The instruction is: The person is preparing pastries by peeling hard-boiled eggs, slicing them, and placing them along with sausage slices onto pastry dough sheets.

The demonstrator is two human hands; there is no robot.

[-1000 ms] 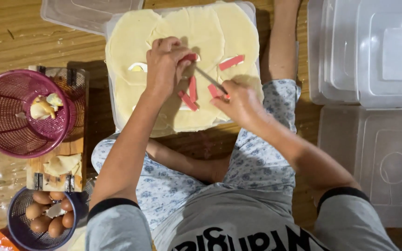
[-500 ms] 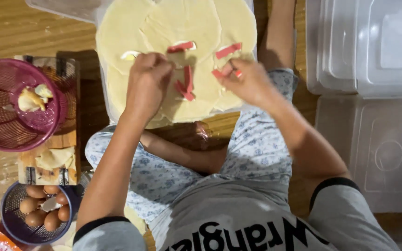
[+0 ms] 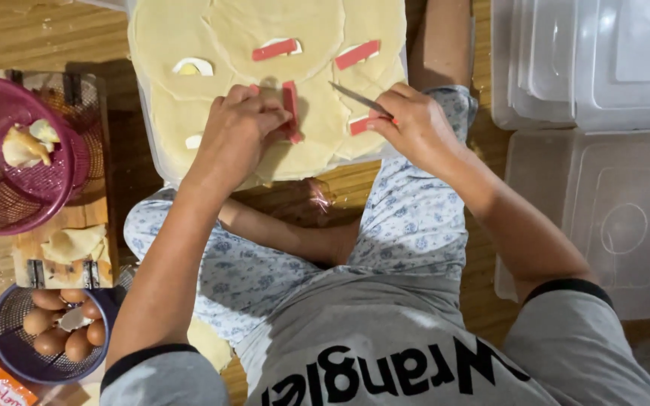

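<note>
Nearest the body, the left hand [image 3: 241, 129] is curled almost closed, its fingers [image 3: 268, 120] pressed down on the lower end of an upright red strip [image 3: 290, 109] lying on the pale dough rounds [image 3: 280, 45]; whether they pinch the strip or only pin it cannot be told, since the knuckles cover the contact. Just to the right of those fingers, the right hand [image 3: 413, 124] is closed around the handle of a small knife [image 3: 359, 98], blade slanting up and left toward the upright strip, while the same fingertips rest on a second short red strip [image 3: 362, 124] at the edge of the dough. Beyond both sets of fingers, farther up the sheet, two more red strips [image 3: 275, 49] lie flat and apart, with a white egg wedge [image 3: 194, 67] off to the left of them. To do this well, I would judge the left fingers should keep the strip flat and steady with the tips tucked clear of the blade, and the knife should draw lightly so the thin dough underneath is not scored. Well left of the hand sit a pink basket [image 3: 9, 188] and a bowl of brown eggs [image 3: 50, 331]; clear plastic containers [image 3: 588, 68] lie to the right.
</note>
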